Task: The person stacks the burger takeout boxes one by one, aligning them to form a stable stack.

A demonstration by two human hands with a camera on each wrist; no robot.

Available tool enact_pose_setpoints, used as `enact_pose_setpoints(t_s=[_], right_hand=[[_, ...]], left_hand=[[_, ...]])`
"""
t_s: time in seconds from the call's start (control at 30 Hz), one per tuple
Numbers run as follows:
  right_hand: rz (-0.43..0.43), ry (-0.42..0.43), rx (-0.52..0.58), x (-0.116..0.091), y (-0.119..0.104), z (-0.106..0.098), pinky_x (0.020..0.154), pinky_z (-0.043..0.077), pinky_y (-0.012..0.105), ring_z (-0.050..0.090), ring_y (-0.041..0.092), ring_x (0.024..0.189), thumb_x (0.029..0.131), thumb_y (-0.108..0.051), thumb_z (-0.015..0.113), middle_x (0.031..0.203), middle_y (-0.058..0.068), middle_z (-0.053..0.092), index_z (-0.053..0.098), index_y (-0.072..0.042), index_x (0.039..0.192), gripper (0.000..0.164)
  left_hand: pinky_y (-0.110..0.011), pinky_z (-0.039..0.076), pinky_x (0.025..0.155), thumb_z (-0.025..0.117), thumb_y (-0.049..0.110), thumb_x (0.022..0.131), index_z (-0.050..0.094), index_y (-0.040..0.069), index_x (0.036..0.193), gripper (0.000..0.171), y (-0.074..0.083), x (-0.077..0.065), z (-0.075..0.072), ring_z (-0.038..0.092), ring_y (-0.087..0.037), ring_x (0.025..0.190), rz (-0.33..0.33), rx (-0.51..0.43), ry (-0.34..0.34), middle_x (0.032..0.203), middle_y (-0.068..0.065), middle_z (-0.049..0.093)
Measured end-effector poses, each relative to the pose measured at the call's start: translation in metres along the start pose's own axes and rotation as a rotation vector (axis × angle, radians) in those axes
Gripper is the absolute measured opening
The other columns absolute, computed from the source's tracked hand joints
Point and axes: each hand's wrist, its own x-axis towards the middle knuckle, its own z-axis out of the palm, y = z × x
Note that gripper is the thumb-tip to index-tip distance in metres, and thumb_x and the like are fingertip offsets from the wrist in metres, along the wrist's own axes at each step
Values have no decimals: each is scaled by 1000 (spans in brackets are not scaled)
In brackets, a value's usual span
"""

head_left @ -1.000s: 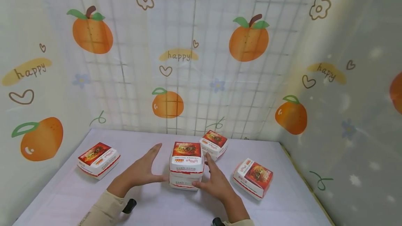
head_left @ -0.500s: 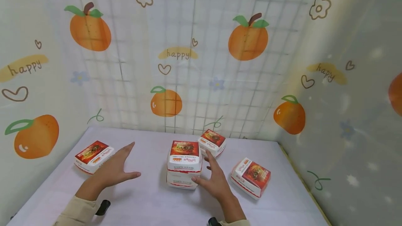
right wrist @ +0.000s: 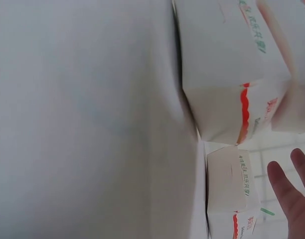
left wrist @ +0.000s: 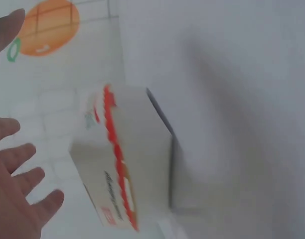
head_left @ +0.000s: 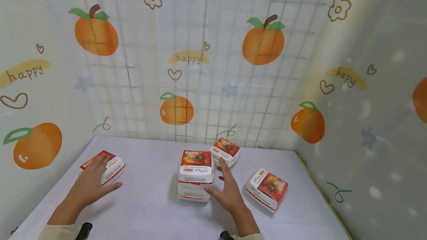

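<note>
Two hamburger boxes stand stacked mid-table, the upper box [head_left: 196,169] squarely on the lower box [head_left: 191,192]. My right hand [head_left: 227,192] is at the stack's right side, thumb near the lower box and fingers extended. Its spread fingers [right wrist: 287,189] also show in the right wrist view. At the left, my left hand [head_left: 85,185] overlaps another hamburger box [head_left: 115,169], hiding its near left part. In the left wrist view that box [left wrist: 147,154] has a white side with a red wavy band, and the left fingers [left wrist: 28,181] are spread apart beside it.
Behind the stack lies one hamburger box [head_left: 226,152], and another box [head_left: 267,190] sits turned at an angle on the right. A white cloth covers the table [head_left: 150,214]. Printed curtains [head_left: 186,21] with oranges hang at the back and sides.
My left hand has moved left from beside the stack to the left hamburger box. My right hand has stayed by the stack. The boxes have kept their places.
</note>
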Motion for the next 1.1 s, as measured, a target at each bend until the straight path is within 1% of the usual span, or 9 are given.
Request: enact_pose_setpoints(t_s=[0.07,0.17,0.23,0.33,0.5,0.67,0.83,1.0,1.1], right_hand=[[-13,-4,-13,1,0,0,99,44,48,37,27,136,76,-55,77,161,-3,15,12,-35,156,105],[10,-13,-31,2,0,0,99,45,46,37,23,136,75,-61,74,161,-7,12,10,-40,155,105],[31,-21,-34,2,0,1,100,44,45,36,22,137,74,-64,74,161,-10,12,10,-41,155,105],[51,-29,-31,2,1,1,100,43,45,36,21,137,73,-65,74,160,-12,11,11,-40,155,107],[24,-23,-30,3,1,1,100,44,46,35,20,137,73,-64,74,160,-10,13,14,-34,156,107],[27,-21,-25,3,-1,2,101,44,44,32,18,139,72,-65,74,160,-10,14,13,-40,155,106],[44,-40,-28,4,-1,4,102,42,44,26,18,142,72,-67,73,160,-8,16,14,-41,154,105],[37,-47,-30,6,-1,3,102,42,44,26,17,142,72,-67,73,160,-6,18,17,-33,156,107],[24,-50,-27,6,-1,3,102,42,44,28,17,141,72,-65,74,160,-4,19,19,-28,157,108]], left_hand=[[-72,26,98,68,74,72,32,-6,146,115,-7,-4,1,25,-50,133,-40,31,22,148,-28,31],[-74,27,94,64,79,69,31,-8,145,120,-16,-9,4,27,-54,129,-121,80,37,144,-34,31],[-76,26,92,62,82,68,27,-11,146,126,-21,-12,5,24,-58,127,-182,93,24,142,-39,27],[-77,22,92,62,84,65,17,-12,148,134,-26,-15,7,17,-62,127,-268,60,-2,142,-45,16],[-79,17,92,68,80,62,0,-9,150,143,-31,-18,8,7,-65,128,-372,-33,-46,143,-48,1],[-80,23,88,70,79,62,-4,-9,149,145,-36,-21,9,13,-66,124,-407,-56,-77,141,-50,2],[-81,27,85,72,76,63,-9,-10,148,146,-43,-19,14,18,-68,119,-427,-86,-119,139,-50,1],[-79,27,89,75,71,64,-13,-11,146,146,-46,-13,16,20,-69,116,-456,-129,-167,137,-50,1],[-78,28,89,77,68,64,-10,-12,146,143,-47,-12,17,23,-68,114,-442,-135,-156,136,-49,3]])
